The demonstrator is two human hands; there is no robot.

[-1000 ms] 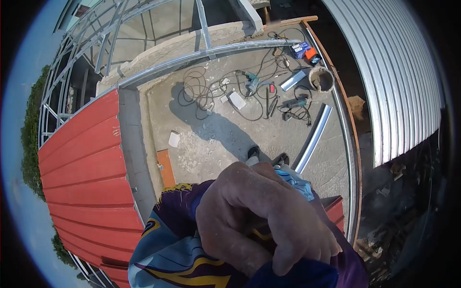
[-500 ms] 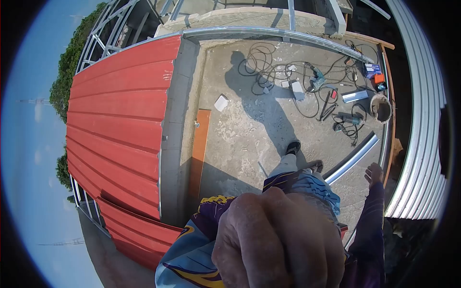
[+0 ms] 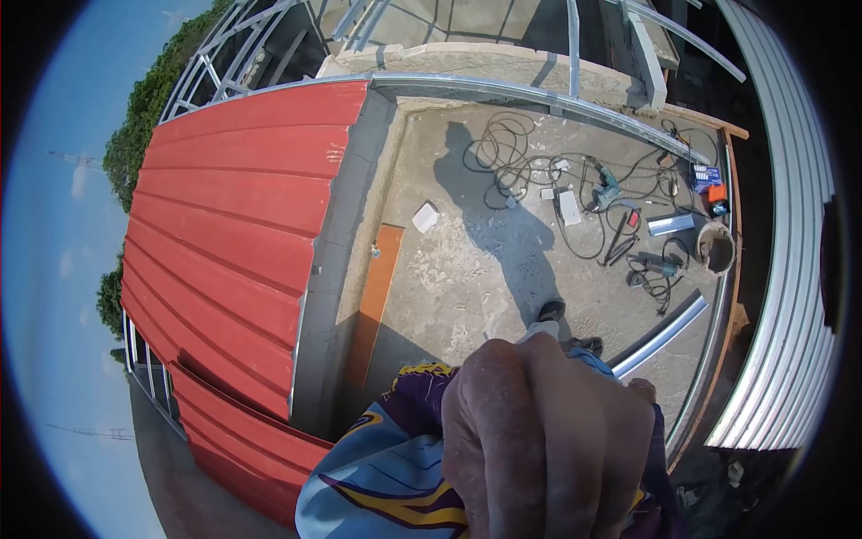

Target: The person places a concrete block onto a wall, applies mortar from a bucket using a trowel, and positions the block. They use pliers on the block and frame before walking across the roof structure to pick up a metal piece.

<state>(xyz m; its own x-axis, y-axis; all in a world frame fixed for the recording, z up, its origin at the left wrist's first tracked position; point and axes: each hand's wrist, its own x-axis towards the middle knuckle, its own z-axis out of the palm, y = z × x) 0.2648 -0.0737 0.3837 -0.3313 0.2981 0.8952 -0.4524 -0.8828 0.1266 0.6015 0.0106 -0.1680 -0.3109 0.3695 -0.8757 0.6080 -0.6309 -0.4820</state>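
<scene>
Hands close to the garment; rooftop slab with tools and sheet metal

My left hand (image 3: 548, 431) fills the near centre, knuckles up, dust-pale, fingers bent close together. I cannot tell whether the palm is shut or holds anything. My right hand (image 3: 642, 390) shows just to its right, mostly hidden; I cannot tell its state. The garment (image 3: 386, 467), smooth cloth in light blue, purple and yellow, lies near, at the left of my left hand.

Beyond my right hand rests a long, shiny metal strip (image 3: 662, 334) with a folded profile, on the rough, grey concrete floor (image 3: 449, 296). Farther right stand a round, crusted bucket (image 3: 716, 249) and, left of it, a grinder (image 3: 660, 265). A drill (image 3: 607, 187) lies beyond, among looped black cables (image 3: 499, 148). At left, red ribbed sheeting (image 3: 233, 225) borders a flat orange board (image 3: 373, 301).
</scene>
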